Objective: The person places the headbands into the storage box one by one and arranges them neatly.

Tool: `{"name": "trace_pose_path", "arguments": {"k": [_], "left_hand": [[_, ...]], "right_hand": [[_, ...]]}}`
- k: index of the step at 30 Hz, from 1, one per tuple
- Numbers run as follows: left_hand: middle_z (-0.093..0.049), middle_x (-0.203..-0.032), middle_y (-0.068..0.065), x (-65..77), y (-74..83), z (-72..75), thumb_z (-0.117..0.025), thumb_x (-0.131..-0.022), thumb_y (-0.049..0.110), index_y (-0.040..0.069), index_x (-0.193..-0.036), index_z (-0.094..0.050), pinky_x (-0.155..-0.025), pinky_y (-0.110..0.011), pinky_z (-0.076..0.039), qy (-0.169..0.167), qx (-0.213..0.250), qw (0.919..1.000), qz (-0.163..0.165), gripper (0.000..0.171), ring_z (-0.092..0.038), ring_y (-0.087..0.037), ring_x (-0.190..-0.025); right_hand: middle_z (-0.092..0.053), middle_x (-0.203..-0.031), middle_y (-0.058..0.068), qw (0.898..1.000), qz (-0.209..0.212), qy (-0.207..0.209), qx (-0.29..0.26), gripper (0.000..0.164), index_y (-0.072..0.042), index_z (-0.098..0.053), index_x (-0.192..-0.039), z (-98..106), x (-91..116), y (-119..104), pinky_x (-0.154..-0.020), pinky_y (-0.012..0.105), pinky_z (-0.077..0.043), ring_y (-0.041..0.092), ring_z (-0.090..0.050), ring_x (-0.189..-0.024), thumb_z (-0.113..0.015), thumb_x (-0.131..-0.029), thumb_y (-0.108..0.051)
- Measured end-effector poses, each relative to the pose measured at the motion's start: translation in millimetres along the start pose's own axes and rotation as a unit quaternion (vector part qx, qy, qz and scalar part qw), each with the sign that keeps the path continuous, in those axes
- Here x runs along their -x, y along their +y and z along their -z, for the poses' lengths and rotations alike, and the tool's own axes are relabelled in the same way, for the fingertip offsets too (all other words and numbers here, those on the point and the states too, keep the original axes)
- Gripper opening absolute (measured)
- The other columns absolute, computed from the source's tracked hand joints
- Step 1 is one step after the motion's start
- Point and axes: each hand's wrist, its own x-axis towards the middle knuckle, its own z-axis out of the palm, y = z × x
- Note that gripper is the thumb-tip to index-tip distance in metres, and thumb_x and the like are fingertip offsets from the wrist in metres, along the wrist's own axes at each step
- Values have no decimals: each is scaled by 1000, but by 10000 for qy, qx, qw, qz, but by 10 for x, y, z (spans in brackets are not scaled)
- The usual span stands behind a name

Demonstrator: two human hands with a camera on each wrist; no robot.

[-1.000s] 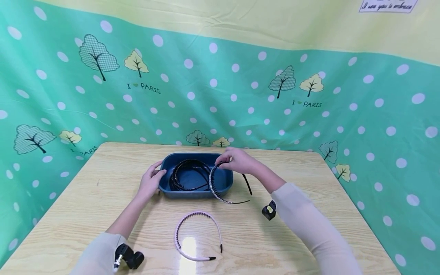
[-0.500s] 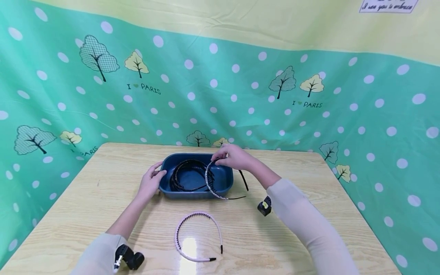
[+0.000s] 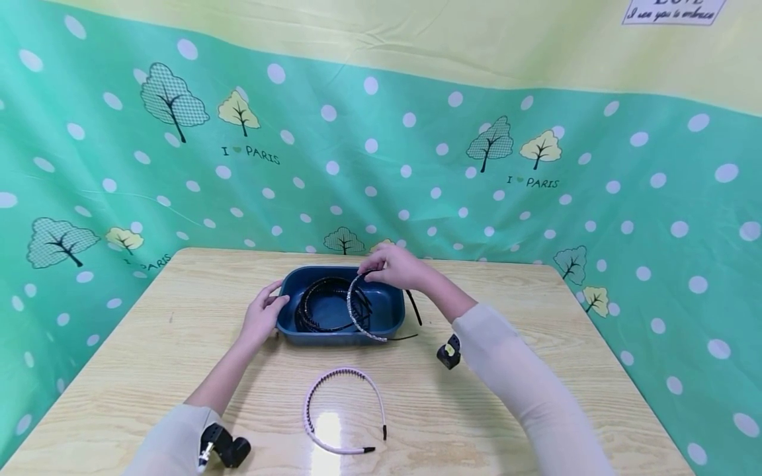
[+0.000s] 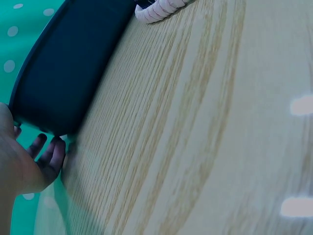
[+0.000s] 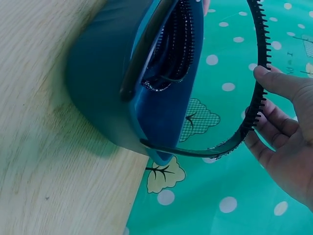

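My right hand (image 3: 395, 266) pinches a black toothed headband (image 5: 261, 44) with a sparkly silver outer face, between thumb and fingers. It hangs over the right part of a dark blue plastic tub (image 3: 333, 338), its two tips pointing out past the tub's right and front sides. Inside the tub lie several black headbands (image 3: 304, 305), nested together toward the left. My left hand (image 3: 262, 314) grips the tub's left end, thumb at the rim; in the left wrist view its fingers (image 4: 57, 154) curl beneath the tub's end.
A pale pink headband (image 3: 306, 406) with dark teeth and black tips lies on the wooden table (image 3: 149, 370) in front of the tub. A green polka-dot cloth (image 3: 369, 165) hangs behind and beside the table. Each wrist carries a small black camera (image 3: 225, 446).
My right hand has moved left and slightly up, carrying the sparkly headband from the tub's right end further over it. The left hand and tub have stayed put.
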Motion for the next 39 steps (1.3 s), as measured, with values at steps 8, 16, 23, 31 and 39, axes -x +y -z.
{"name": "trace_pose_path", "arguments": {"k": [8, 16, 23, 31, 39], "left_hand": [[-52, -129, -22, 11, 7, -4, -46, -97, 33, 19, -144, -36, -87, -28, -44, -7, 8, 10000, 29, 50, -52, -31, -115], [-53, -128, -22, 15, 15, 1, -46, -97, 34, 20, -144, -36, -83, -24, -43, -8, -22, 10000, 40, 50, -53, -29, -113], [-53, -128, -21, 21, 38, 6, -46, -97, 35, 21, -144, -36, -87, -29, -44, -50, 14, 10000, 60, 50, -52, -30, -114], [-53, -128, -21, 11, 21, 7, -46, -97, 35, 20, -144, -36, -91, -34, -44, -30, 41, 10000, 58, 50, -53, -32, -115], [-52, -129, -22, 0, 11, 8, -47, -97, 34, 21, -144, -36, -93, -37, -43, -52, 74, 9999, 56, 50, -52, -32, -116]], "right_hand": [[-60, -96, 2, 9999, -88, -2, 93, 17, -16, -73, -103, -30, -64, -9, -75, 26, -43, 16, -50, -90, -66, -87, -18], [-60, -99, 6, 9998, -122, 18, 125, 17, -16, -73, -103, -61, -147, -65, -74, 25, -46, 16, -54, -91, -66, -88, -19], [-59, -98, 2, 9997, -130, 50, 221, 18, -17, -72, -104, -103, -227, -108, -75, 25, -45, 16, -54, -91, -65, -88, -20], [-58, -99, 3, 9991, -116, 251, 317, 18, -19, -72, -105, -165, -322, -151, -72, 24, -43, 15, -51, -88, -65, -89, -22], [-58, -100, 2, 9982, 33, 541, 238, 20, -16, -72, -107, -231, -393, -141, -72, 25, -42, 14, -49, -87, -64, -89, -22]]}}
